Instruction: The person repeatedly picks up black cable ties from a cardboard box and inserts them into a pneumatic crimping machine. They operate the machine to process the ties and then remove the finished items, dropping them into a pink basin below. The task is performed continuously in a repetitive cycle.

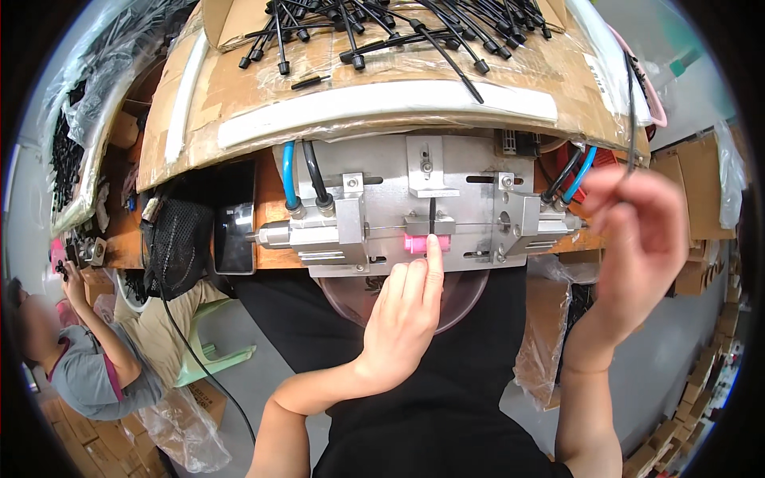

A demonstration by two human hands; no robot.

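Note:
My left hand (402, 307) stretches its index finger to a short black rod piece (433, 213) in a small metal block of the fixture. Its fingertip touches the near end of that piece, beside a pink pad (414, 244); the other fingers are curled and grip nothing visible. A metal clamping fixture (390, 171) with a cylinder on each side lies in front of me. To its right, my right hand (641, 239) is raised and smeared by motion. Its thumb and fingers come together at the lower end of a thin black rod (631, 103) pointing upward.
Black rods with knobbed ends (351, 36) pile on a cardboard sheet (191, 119) behind the fixture. Blue and black air hoses (289, 175) enter both cylinders. A black mesh bag (179, 239) and dark tray (235, 231) stand left. Another person (103, 366) sits at far left.

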